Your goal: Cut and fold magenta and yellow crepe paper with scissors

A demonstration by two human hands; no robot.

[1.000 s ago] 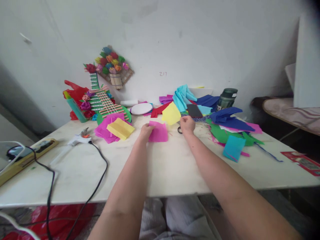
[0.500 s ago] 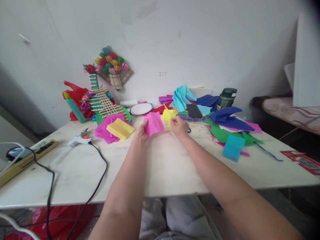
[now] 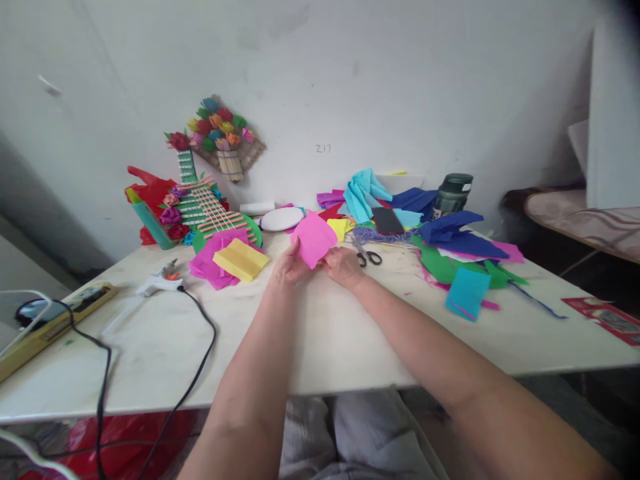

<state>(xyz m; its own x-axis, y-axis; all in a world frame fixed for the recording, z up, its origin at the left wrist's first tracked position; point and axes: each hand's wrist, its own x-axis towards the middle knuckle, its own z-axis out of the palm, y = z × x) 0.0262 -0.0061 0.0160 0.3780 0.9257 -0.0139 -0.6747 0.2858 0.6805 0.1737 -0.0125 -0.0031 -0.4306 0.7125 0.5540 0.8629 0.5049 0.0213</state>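
A pink sheet of crepe paper is held up over the table, turned so that one corner points down. My left hand grips its left edge, thumb on the front face. At the lower right edge of that sheet, my right hand is closed with its fingertips pinching the paper; the tips are partly hidden. Just right of this hand lies a pair of scissors with black handles. Behind the sheet sits some yellow paper.
A yellow folded paper rests on pink sheets at the left, by a white glue gun with a black cord. A paper-flower guitar stands behind. Coloured papers, a phone and a dark green bottle fill the back right.
My right hand has moved left and down to the pink paper's lower edge, uncovering the scissors. The sheet has turned from roughly square-on to a diamond in my left hand.
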